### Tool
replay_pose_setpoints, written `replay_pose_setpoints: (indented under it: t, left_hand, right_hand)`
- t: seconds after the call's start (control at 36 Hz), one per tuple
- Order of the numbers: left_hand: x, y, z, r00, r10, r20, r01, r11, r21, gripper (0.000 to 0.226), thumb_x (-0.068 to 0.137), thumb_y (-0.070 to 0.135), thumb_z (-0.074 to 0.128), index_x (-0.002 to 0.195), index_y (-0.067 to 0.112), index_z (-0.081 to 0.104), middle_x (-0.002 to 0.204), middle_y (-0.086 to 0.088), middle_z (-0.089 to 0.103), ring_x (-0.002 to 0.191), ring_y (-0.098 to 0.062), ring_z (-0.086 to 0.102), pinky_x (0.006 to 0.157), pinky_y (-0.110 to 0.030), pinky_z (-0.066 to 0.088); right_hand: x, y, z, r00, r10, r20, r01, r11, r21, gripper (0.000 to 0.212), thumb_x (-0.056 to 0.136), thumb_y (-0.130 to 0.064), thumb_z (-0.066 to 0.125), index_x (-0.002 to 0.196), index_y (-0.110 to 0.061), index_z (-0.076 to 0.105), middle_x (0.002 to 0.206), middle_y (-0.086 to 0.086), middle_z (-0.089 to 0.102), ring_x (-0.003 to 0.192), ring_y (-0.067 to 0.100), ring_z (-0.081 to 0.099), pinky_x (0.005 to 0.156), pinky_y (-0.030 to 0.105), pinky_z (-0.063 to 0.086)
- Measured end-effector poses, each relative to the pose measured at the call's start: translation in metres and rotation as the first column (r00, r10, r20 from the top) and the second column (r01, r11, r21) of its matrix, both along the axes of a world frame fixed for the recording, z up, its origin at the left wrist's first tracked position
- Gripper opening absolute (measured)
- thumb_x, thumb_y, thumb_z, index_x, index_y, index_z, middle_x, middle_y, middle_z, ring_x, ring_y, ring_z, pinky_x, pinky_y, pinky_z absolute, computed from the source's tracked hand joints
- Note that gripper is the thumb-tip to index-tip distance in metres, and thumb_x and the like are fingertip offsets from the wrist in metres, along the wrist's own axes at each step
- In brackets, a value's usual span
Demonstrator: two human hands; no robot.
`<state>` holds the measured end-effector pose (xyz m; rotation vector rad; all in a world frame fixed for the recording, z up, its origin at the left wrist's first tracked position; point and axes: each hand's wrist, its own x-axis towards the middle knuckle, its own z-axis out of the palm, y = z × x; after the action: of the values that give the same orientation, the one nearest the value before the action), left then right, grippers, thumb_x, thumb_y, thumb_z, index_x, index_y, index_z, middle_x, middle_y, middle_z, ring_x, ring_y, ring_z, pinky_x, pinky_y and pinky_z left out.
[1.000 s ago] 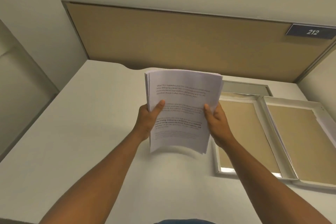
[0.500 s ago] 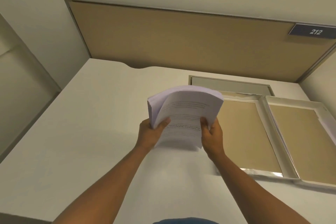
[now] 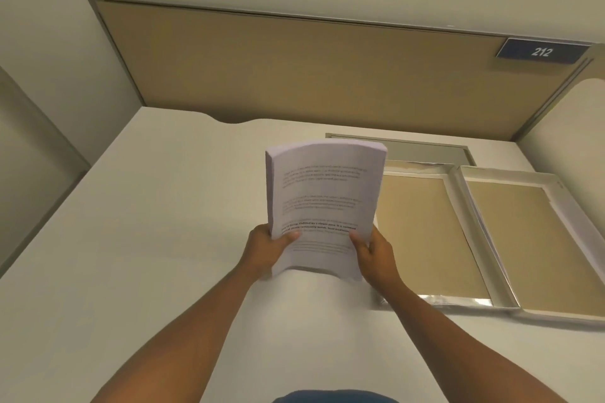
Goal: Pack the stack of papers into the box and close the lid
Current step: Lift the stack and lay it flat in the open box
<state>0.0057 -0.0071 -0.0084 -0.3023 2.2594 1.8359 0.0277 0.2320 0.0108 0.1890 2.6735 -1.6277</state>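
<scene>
- Above the white table (image 3: pixel 131 239), slightly left of the open box (image 3: pixel 425 232), a stack of papers (image 3: pixel 322 203) is held upright with its printed face toward the camera and its top edge bowed.
- Risk 1: the stack is gripped only near its lower corners, so the tall unsupported upper part may flop or fan out; loose sheets could then slide off and scatter over the table.
- Risk 2: the box tray looks only a little larger than a sheet, judging by its brown floor; a stack lowered askew may catch a corner on the white rim and crumple.
- Risk 3: the lid (image 3: pixel 537 245) lies open to the right, touching the tray along their shared edge; sheets left proud of the rim would probably keep it from closing flat.
- Left hand (image 3: pixel 266 250): closed on the lower left edge of the stack, thumb pressed across the front page, fingers hidden behind.
- Right hand (image 3: pixel 373 253): closed on the lower right edge in the same manner, thumb in front.
- Both hands are clamped on the papers, set apart by the width of the sheet; nothing yet lies in the box.
</scene>
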Motion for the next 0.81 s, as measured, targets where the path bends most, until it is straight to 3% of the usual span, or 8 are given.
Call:
replay_pose_setpoints:
  t: [0.11, 0.25, 0.36, 0.5, 0.61, 0.67, 0.72, 0.81]
  left_hand:
    - [-0.009, 0.013, 0.009, 0.995, -0.098, 0.006, 0.098, 0.995, 0.036, 0.027, 0.082, 0.035, 0.081, 0.107, 0.028, 0.074, 0.106, 0.003, 0.077, 0.094, -0.013, 0.075, 0.084, -0.032, 0.061]
    - [-0.016, 0.042, 0.023, 0.967, -0.24, 0.084, 0.228, 0.965, 0.125, 0.021, 0.079, 0.036, 0.082, 0.098, 0.035, 0.073, 0.099, 0.016, 0.078, 0.088, -0.005, 0.076, 0.072, -0.02, 0.06]
    - [-0.02, 0.072, 0.024, 0.942, -0.302, 0.144, 0.275, 0.945, 0.177, 0.032, 0.078, 0.034, 0.083, 0.108, 0.029, 0.073, 0.109, 0.005, 0.078, 0.098, -0.015, 0.076, 0.088, -0.034, 0.06]
    - [-0.023, 0.114, 0.024, 0.911, -0.358, 0.205, 0.306, 0.919, 0.249, 0.044, 0.08, 0.031, 0.083, 0.12, 0.02, 0.071, 0.115, 0.001, 0.077, 0.105, -0.021, 0.074, 0.094, -0.04, 0.057]
    - [-0.026, 0.148, 0.024, 0.879, -0.39, 0.274, 0.301, 0.9, 0.316, 0.038, 0.082, 0.029, 0.081, 0.118, 0.022, 0.072, 0.114, 0.003, 0.077, 0.105, -0.017, 0.074, 0.09, -0.032, 0.058]
    - [-0.029, 0.166, 0.025, 0.864, -0.398, 0.307, 0.295, 0.896, 0.331, 0.029, 0.082, 0.024, 0.081, 0.11, 0.024, 0.074, 0.11, 0.004, 0.078, 0.1, -0.015, 0.075, 0.079, -0.025, 0.06]
    - [-0.034, 0.184, 0.024, 0.86, -0.382, 0.339, 0.273, 0.905, 0.327, 0.027, 0.082, 0.021, 0.082, 0.107, 0.022, 0.074, 0.105, 0.003, 0.079, 0.093, -0.013, 0.077, 0.07, -0.021, 0.061]
    - [-0.044, 0.21, 0.018, 0.874, -0.296, 0.386, 0.172, 0.93, 0.324, 0.041, 0.082, 0.019, 0.082, 0.12, 0.007, 0.07, 0.112, -0.008, 0.077, 0.095, -0.02, 0.077, 0.075, -0.03, 0.063]
  right_hand:
    - [0.0, 0.021, 0.008, 1.0, -0.009, 0.027, 0.009, 1.0, -0.015, 0.038, 0.099, -0.033, 0.052, 0.132, -0.015, 0.056, 0.119, -0.001, 0.07, 0.097, 0.011, 0.068, 0.07, 0.012, 0.053]
    - [0.004, 0.053, 0.015, 0.996, -0.075, 0.055, 0.076, 0.997, -0.009, 0.04, 0.099, -0.039, 0.05, 0.132, -0.017, 0.054, 0.118, -0.001, 0.069, 0.097, 0.012, 0.068, 0.072, 0.019, 0.054]
    - [0.008, 0.085, 0.018, 0.988, -0.12, 0.099, 0.121, 0.993, -0.012, 0.04, 0.099, -0.041, 0.049, 0.131, -0.018, 0.053, 0.117, 0.0, 0.069, 0.098, 0.016, 0.069, 0.082, 0.036, 0.059]
    - [0.01, 0.128, 0.021, 0.978, -0.143, 0.151, 0.148, 0.989, -0.022, 0.036, 0.099, -0.04, 0.05, 0.127, -0.018, 0.055, 0.117, 0.001, 0.069, 0.098, 0.019, 0.07, 0.084, 0.041, 0.059]
    - [0.006, 0.164, 0.021, 0.967, -0.179, 0.182, 0.192, 0.98, -0.058, 0.029, 0.099, -0.039, 0.052, 0.12, -0.02, 0.058, 0.114, 0.002, 0.07, 0.096, 0.02, 0.07, 0.081, 0.043, 0.06]
    - [0.003, 0.181, 0.019, 0.959, -0.187, 0.212, 0.207, 0.975, -0.076, 0.026, 0.098, -0.038, 0.053, 0.117, -0.022, 0.059, 0.112, 0.001, 0.071, 0.092, 0.018, 0.071, 0.074, 0.038, 0.06]
    - [-0.001, 0.198, 0.016, 0.952, -0.184, 0.244, 0.212, 0.973, -0.094, 0.029, 0.098, -0.038, 0.053, 0.119, -0.019, 0.059, 0.111, 0.002, 0.072, 0.093, 0.022, 0.072, 0.079, 0.044, 0.061]
    - [-0.006, 0.218, 0.011, 0.942, -0.199, 0.27, 0.233, 0.967, -0.099, 0.028, 0.098, -0.036, 0.053, 0.12, -0.018, 0.06, 0.111, 0.003, 0.072, 0.093, 0.023, 0.072, 0.081, 0.046, 0.06]
